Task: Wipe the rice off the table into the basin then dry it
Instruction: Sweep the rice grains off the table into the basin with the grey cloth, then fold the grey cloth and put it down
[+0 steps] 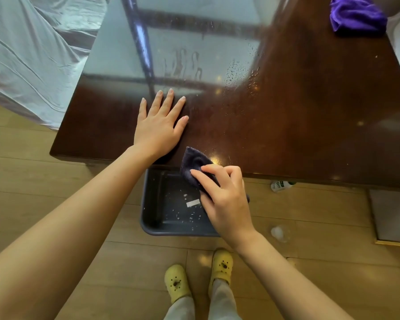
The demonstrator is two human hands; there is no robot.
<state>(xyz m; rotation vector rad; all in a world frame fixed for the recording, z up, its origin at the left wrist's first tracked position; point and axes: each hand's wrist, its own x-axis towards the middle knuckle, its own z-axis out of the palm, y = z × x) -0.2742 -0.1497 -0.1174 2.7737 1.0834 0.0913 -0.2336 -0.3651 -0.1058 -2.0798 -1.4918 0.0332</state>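
Observation:
My left hand [158, 125] lies flat, fingers spread, on the dark glossy wooden table [298, 125] near its front edge. My right hand [226, 199] is shut on a dark blue cloth [194, 163], which hangs over the table's front edge above the basin. The dark grey basin [162, 204] stands on the floor, partly under the table edge, with white rice grains [189, 214] scattered on its bottom and a small white label. Water droplets [240, 72] and smear marks show on the tabletop farther back.
A purple cloth [356, 16] lies at the table's far right corner. Pale grey fabric [32, 54] drapes at the left. On the wooden floor are a small bottle [281, 185], a whitish lump [277, 232], a framed panel [393, 218] and my yellow clogs [222, 265].

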